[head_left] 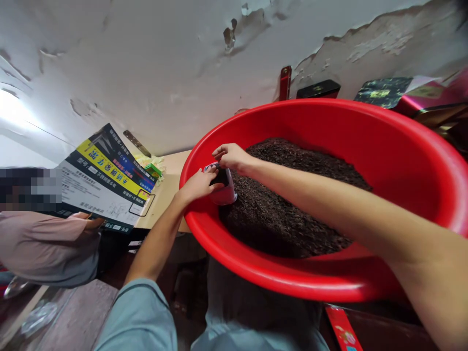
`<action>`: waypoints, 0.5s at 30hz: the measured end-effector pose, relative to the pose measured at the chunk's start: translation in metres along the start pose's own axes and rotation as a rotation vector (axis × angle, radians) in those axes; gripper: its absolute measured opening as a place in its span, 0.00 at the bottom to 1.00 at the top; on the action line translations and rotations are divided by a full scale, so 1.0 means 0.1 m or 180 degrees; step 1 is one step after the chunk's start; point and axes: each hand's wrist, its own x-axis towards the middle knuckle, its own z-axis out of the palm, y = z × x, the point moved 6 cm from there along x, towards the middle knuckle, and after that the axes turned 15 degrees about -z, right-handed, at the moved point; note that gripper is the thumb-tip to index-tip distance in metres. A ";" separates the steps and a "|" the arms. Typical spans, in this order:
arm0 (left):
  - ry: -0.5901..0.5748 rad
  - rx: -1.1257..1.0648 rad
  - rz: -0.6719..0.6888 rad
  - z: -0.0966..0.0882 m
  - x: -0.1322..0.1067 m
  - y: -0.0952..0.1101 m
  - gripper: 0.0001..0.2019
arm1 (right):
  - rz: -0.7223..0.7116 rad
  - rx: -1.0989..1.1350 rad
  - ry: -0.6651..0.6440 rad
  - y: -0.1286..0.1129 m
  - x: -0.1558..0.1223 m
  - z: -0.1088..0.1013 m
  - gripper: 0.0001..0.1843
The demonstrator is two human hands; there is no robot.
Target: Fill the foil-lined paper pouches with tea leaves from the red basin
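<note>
A large red plastic basin holds a heap of dark, dry shreds that look like loose tea leaves. At the basin's left inner wall, my left hand grips a small clear plastic bag, its thumb and fingers around the upper part. Dark stuff shows inside the bag's mouth. Just above and to the right of that bag is my right hand, its fingers curled and drawn together. Whatever those fingers may hold is too small to make out.
Left of the basin is a wooden tabletop with a small green box. A big printed cardboard sheet stands beside a seated person. Boxes, including a black one, line the peeling wall. A red packet lies below the basin.
</note>
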 end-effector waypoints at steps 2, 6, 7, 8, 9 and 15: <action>-0.0014 0.0181 -0.0035 0.04 0.00 0.02 0.26 | 0.0047 -0.0301 0.0042 0.05 -0.04 -0.32 0.24; 0.0015 0.0370 -0.0049 0.02 0.05 0.02 0.25 | -0.0040 -0.2228 -0.0444 0.26 -0.34 -1.10 0.24; 0.0014 0.0380 -0.0004 0.00 0.07 0.01 0.24 | 0.0099 -0.2667 -0.0687 0.37 -0.46 -1.24 0.26; -0.0004 0.0362 0.0056 -0.02 0.09 0.00 0.22 | 0.0312 -0.2913 -0.1001 0.51 -0.61 -1.33 0.27; -0.0037 0.0316 0.0119 -0.04 0.11 0.00 0.20 | 0.0502 -0.3049 -0.1279 0.63 -0.76 -1.38 0.29; 0.0464 -0.0353 -0.0453 -0.21 0.18 -0.15 0.16 | 0.0318 -0.3158 -0.1220 0.88 -1.12 -1.11 0.15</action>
